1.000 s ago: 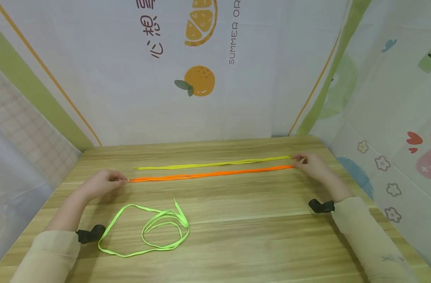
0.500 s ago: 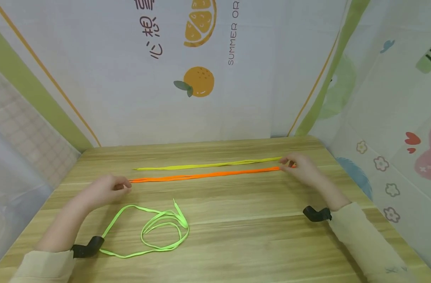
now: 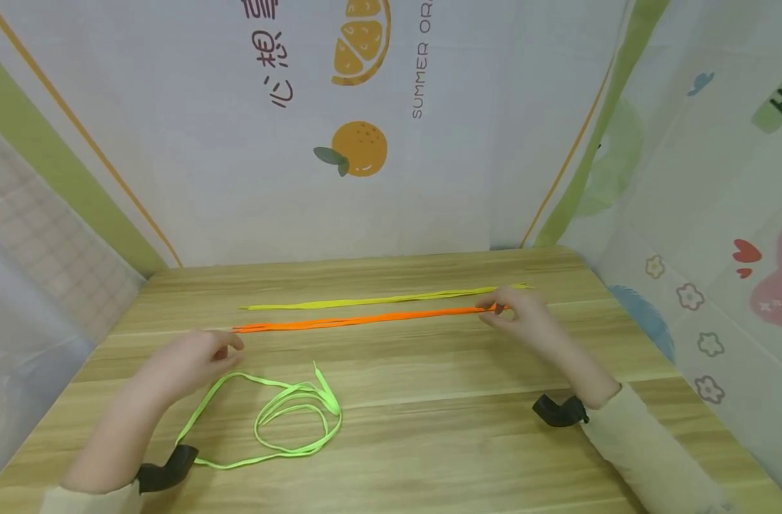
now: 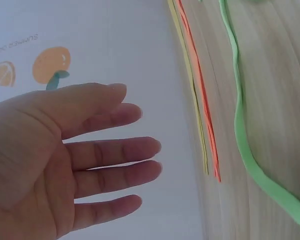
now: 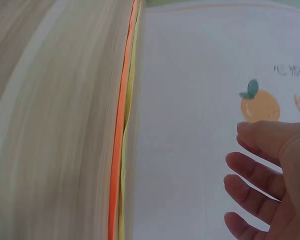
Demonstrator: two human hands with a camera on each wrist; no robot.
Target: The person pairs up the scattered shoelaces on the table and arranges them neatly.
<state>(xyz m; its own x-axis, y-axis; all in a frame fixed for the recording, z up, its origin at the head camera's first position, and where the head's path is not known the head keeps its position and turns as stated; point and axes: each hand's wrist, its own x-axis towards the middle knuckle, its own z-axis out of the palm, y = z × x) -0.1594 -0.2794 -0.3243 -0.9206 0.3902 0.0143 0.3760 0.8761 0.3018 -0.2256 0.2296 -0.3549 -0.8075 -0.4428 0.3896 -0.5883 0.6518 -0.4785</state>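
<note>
An orange shoelace [image 3: 365,319], folded double, stretches straight across the wooden table. Just beyond it runs a yellow shoelace [image 3: 378,300], nearly parallel. Nearer the person, a bright green shoelace [image 3: 301,428] lies loosely looped on the left. My left hand [image 3: 195,360] hovers over the green loop's far side, just short of the orange lace's left end; in the left wrist view its fingers are relaxed and hold nothing. My right hand [image 3: 522,318] is above the right part of the orange lace, overlapping it in the head view. The right wrist view shows its fingers [image 5: 252,172] loosely bent around nothing.
The wooden table [image 3: 442,442] ends at a white printed cloth [image 3: 237,178] hanging behind it. More printed cloth [image 3: 686,178] hangs along the right side. Black wrist mounts [image 3: 561,412] sit at both sleeve cuffs.
Both hands have let go of the orange lace's ends. My left hand has drawn back toward the person, and my right hand has moved left. The laces stay where they were.
</note>
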